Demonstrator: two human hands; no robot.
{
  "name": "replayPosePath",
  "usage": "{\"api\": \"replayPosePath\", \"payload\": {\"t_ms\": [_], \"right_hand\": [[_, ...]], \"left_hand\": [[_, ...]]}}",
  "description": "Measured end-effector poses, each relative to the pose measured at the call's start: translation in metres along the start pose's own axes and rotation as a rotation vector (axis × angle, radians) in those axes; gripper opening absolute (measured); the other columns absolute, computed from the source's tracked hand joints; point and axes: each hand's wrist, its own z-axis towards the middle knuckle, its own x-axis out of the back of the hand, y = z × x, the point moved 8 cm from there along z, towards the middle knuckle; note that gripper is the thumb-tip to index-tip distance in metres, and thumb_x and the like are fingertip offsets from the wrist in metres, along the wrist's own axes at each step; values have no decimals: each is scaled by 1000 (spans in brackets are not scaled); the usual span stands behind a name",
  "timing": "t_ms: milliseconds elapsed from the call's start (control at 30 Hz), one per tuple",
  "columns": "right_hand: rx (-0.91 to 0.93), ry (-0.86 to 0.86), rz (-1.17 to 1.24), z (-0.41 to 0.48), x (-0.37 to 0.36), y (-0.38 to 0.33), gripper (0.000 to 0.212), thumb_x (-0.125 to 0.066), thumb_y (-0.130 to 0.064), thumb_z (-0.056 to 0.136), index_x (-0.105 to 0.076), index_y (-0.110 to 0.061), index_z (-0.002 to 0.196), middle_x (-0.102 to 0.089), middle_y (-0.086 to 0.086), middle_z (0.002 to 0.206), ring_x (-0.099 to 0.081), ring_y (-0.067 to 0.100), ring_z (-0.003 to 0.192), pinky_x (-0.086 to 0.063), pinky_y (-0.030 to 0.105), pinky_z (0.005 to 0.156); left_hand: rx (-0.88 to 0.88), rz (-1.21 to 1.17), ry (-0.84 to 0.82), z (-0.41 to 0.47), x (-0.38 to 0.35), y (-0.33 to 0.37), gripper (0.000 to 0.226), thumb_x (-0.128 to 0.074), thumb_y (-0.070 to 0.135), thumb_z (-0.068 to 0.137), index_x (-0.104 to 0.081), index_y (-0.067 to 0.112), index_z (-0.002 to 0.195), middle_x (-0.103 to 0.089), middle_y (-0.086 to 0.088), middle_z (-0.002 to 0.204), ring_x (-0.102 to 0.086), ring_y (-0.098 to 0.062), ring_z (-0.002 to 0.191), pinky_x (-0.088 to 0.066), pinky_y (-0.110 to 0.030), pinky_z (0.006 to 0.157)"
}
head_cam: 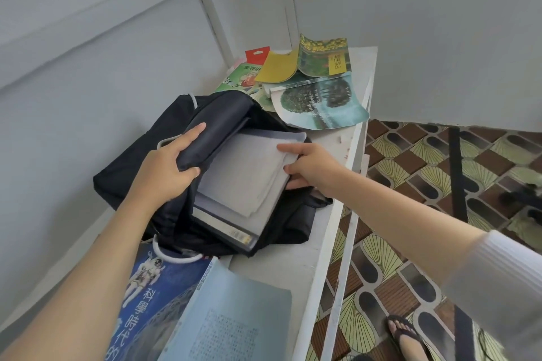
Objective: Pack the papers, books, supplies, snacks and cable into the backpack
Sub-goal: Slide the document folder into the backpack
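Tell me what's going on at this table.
A person is packing a black fabric backpack lying on the white table. The left hand grips its top flap, holding the opening wide. The right hand pinches the edge of a stack of pale grey papers, which sits partly inside the opening. Not yet packed: an open yellow-covered book and a tree-cover book beyond the bag, and a blue astronaut magazine nearer the person.

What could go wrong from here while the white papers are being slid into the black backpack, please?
The loose white paper sheets lie askew on a thicker book. A push from the right hand may crumple their corners against the opening of the black fabric backpack, which only the left hand holds open. The curled tree-cover book overhangs the edge of the white table and might get knocked off.
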Motion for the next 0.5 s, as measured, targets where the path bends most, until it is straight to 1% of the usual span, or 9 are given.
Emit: {"api": "replayPosePath", "payload": {"t_ms": [67, 100, 167, 233, 333, 433, 500], "right_hand": [[4, 101, 83, 10, -3, 0, 42, -52, 8, 89, -60, -12, 126, -56, 7, 95, -58, 21, 73, -58, 23, 55], [0, 145, 126, 15, -4, 1, 39, -53, 7, 89, -61, -11, 123, -57, 6, 93, -57, 18, 67, -57, 22, 53], [-22, 192, 199, 23, -11, 6, 36, -55, 5, 89, -63, -10, 121, -59, 7, 99, -55, 16, 63, -56, 21, 51], [-59, 199, 242, 29, -22, 11, 35, -56, 5, 89, -63, -11, 120, -58, 8, 107, -58, 18, 70, -57, 22, 54], [-105, 169, 283, 39, -39, 15, 41, -54, 8, 89, -59, -13, 124, -54, 7, 117, -60, 25, 93, -57, 27, 71], [-105, 68, 271, 50, -49, 12, 53, -48, 9, 91, -47, -17, 137, -46, 7, 136, -54, 23, 110, -52, 31, 85], [-129, -26, 267, 53, -52, 11, 58, -44, 9, 93, -37, -20, 143, -41, 6, 142, -49, 27, 119, -47, 35, 92]], "left_hand": [[6, -1, -1, 0, 1, 0, 83, -67, 11, 80, -29, 66, 129, -43, 6, 142, -56, -17, 111, -39, -20, 87], [8, -3, -2, 0, 1, -1, 83, -67, 11, 80, -29, 66, 129, -42, 7, 143, -55, -16, 112, -38, -19, 86], [8, -13, -4, 1, 2, 0, 83, -68, 10, 79, -30, 65, 130, -43, 9, 142, -51, -11, 119, -37, -19, 89], [10, -15, -9, 1, 2, 2, 83, -68, 9, 79, -31, 63, 130, -43, 10, 141, -48, -9, 121, -37, -19, 92], [21, -12, -14, 1, 4, 2, 83, -67, 9, 79, -31, 62, 131, -44, 7, 141, -49, -10, 120, -37, -19, 92], [25, -16, -18, 0, 5, 2, 83, -68, 10, 79, -31, 63, 131, -43, 7, 141, -46, -10, 124, -36, -20, 95], [28, -9, -17, -1, 4, 3, 82, -67, 10, 79, -31, 62, 132, -43, 13, 138, -49, -7, 116, -37, -17, 92]]}}
